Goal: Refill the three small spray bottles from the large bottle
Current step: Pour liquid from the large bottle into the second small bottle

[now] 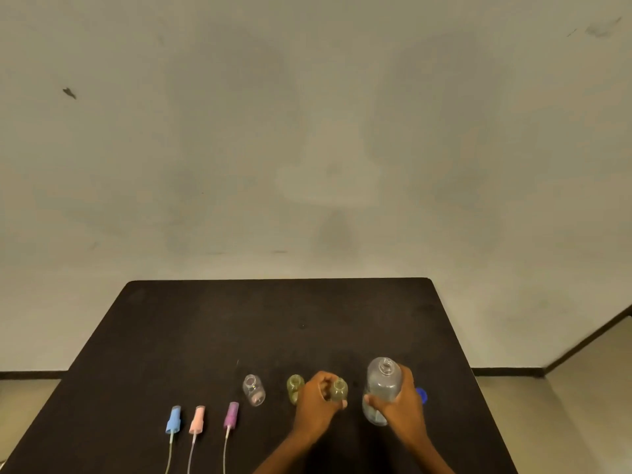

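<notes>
Nearest, on the left, three spray heads (197, 420) lie off their bottles. Beyond them the left hand (316, 401) curls round the rightmost small bottle (339, 390), and the right hand (402, 403) wraps the open large bottle (383, 379), upright just beside it. For a clean pour, it seems best to steady the small bottle, bring the necks close and tip slowly. A green bottle (294, 387) and a clear bottle (253, 390) stand open further left.

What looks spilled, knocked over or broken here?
Nothing stands out. The clear bottle and the greenish bottle beside it stand upright, the spray heads lie in a row, and no puddle shows on the table. The left hand grips the other greenish bottle, the right hand the large bottle.
</notes>
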`<control>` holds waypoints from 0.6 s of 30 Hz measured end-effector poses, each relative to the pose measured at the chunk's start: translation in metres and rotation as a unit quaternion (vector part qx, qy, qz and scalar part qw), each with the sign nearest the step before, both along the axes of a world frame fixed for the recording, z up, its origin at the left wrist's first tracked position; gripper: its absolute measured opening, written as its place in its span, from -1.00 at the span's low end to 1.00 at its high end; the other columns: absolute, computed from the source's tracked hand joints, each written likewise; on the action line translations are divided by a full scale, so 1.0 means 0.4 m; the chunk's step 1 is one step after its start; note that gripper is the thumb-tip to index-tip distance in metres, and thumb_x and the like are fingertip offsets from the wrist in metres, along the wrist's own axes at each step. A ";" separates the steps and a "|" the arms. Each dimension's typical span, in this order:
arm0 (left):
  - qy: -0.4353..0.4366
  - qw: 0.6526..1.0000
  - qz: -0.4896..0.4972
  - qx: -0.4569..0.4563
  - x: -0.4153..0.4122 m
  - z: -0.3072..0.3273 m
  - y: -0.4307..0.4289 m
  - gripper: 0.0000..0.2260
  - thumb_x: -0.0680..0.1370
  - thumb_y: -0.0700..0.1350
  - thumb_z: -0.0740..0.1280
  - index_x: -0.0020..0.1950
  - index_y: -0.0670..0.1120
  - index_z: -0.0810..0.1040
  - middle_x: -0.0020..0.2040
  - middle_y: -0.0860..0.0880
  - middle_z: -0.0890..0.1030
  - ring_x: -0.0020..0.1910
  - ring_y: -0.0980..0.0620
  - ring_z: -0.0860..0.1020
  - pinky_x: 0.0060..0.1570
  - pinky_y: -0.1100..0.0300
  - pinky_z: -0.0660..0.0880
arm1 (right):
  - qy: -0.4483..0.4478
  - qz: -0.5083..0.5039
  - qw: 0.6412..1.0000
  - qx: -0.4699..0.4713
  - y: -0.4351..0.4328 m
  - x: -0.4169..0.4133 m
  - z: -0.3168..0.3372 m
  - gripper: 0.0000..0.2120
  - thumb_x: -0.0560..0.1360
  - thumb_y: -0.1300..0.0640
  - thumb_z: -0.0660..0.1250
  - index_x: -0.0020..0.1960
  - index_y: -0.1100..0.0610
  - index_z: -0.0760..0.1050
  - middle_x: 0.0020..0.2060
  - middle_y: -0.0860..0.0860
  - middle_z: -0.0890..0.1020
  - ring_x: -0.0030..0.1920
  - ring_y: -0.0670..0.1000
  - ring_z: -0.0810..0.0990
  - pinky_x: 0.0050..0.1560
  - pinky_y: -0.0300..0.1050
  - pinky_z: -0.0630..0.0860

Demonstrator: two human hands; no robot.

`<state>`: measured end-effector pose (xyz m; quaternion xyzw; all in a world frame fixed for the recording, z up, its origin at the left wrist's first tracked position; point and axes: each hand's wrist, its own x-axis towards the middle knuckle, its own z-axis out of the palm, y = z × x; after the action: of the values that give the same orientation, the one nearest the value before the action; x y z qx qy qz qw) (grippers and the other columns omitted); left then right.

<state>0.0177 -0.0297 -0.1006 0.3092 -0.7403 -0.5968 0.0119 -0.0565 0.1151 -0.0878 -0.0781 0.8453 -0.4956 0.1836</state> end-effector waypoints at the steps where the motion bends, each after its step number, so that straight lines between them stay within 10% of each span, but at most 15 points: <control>1: -0.005 1.000 0.000 -0.004 -0.001 -0.012 0.004 -0.69 0.32 -0.36 0.46 -0.10 -0.02 0.50 -0.10 -0.01 0.63 -0.04 0.05 0.61 0.00 0.26 0.54 | -0.013 -0.011 1.000 -0.001 -0.007 -0.003 -0.004 -0.35 0.27 0.30 0.52 0.27 0.18 0.30 0.01 0.03 0.52 0.07 0.08 0.54 -0.03 -0.19 0.47; 18: 0.005 0.999 0.037 -0.001 -0.043 -0.072 0.011 -0.72 0.39 -0.38 0.40 -0.04 -0.05 0.51 -0.09 -0.04 0.63 -0.03 0.02 0.62 0.03 0.16 0.57 | 0.000 -0.021 0.998 -0.056 0.011 0.022 -0.033 -0.35 0.24 0.37 0.51 0.19 0.07 0.28 -0.03 -0.15 0.48 -0.04 -0.13 0.50 0.03 -0.23 0.40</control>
<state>0.0007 -0.0253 -0.1294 0.3333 -0.7292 -0.5964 0.0378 -0.0477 0.1194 -0.1010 -0.0703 0.8176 -0.5463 0.1679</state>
